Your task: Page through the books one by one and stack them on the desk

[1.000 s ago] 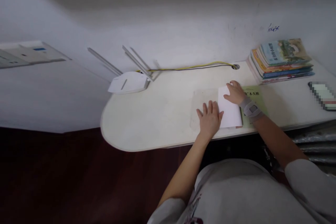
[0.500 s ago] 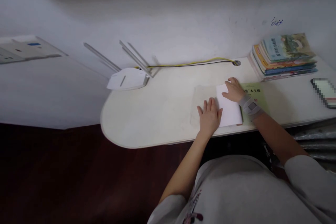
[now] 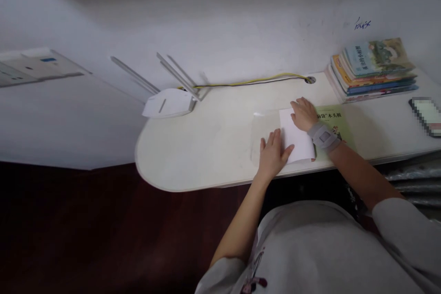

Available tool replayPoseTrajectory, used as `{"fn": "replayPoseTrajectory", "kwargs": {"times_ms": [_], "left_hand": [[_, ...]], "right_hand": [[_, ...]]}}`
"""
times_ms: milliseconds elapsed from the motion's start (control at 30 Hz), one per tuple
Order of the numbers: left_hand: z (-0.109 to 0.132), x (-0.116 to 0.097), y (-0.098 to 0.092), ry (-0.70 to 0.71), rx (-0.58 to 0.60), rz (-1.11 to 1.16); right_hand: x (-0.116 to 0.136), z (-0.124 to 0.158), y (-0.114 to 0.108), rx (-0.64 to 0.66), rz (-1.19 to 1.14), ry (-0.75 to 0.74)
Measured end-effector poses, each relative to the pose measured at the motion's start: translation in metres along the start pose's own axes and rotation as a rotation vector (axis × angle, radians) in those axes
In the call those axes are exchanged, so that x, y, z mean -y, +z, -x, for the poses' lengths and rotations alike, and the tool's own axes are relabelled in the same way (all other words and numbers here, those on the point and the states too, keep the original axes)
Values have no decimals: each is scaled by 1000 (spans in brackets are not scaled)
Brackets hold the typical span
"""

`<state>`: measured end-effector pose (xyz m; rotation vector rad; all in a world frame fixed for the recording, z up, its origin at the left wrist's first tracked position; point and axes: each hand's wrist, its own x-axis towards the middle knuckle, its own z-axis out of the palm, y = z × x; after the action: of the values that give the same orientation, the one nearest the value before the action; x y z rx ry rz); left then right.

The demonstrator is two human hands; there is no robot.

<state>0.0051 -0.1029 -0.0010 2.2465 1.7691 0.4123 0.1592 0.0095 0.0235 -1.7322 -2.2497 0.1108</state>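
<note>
A green book (image 3: 336,124) with dark printed characters lies on the white table, partly under my right forearm. White paper or a folded page (image 3: 298,144) lies at its left, and a clear plastic sheet (image 3: 263,124) stretches out beyond that. My left hand (image 3: 274,154) rests with fingers spread on the plastic, its thumb over the white page. Near the top edge of the white page is my right hand (image 3: 303,114), fingers apart and slightly bent, touching the page; a grey band is round that wrist.
A white router (image 3: 168,102) with raised antennas stands at the back left. A yellow and a black cable (image 3: 248,82) run to a hole. Stacked books (image 3: 379,71) and a phone (image 3: 427,117) are on the right.
My right hand has shifted slightly left and up along the white page, and more of the green cover shows. My left hand has moved only a little.
</note>
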Motion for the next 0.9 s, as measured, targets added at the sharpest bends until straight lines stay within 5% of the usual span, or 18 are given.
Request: {"fn": "replayPoseTrajectory", "kwargs": {"times_ms": [100, 267, 400, 900], "left_hand": [[2, -3, 0, -14, 1, -50], [3, -5, 4, 6, -17, -115], [3, -2, 6, 19, -39, -96], [5, -1, 6, -12, -87, -1]], "right_hand": [[5, 7, -6, -29, -22, -12], [2, 42, -20, 188, -60, -134], [5, 63, -21, 199, -22, -155], [23, 66, -15, 171, 125, -141]]}}
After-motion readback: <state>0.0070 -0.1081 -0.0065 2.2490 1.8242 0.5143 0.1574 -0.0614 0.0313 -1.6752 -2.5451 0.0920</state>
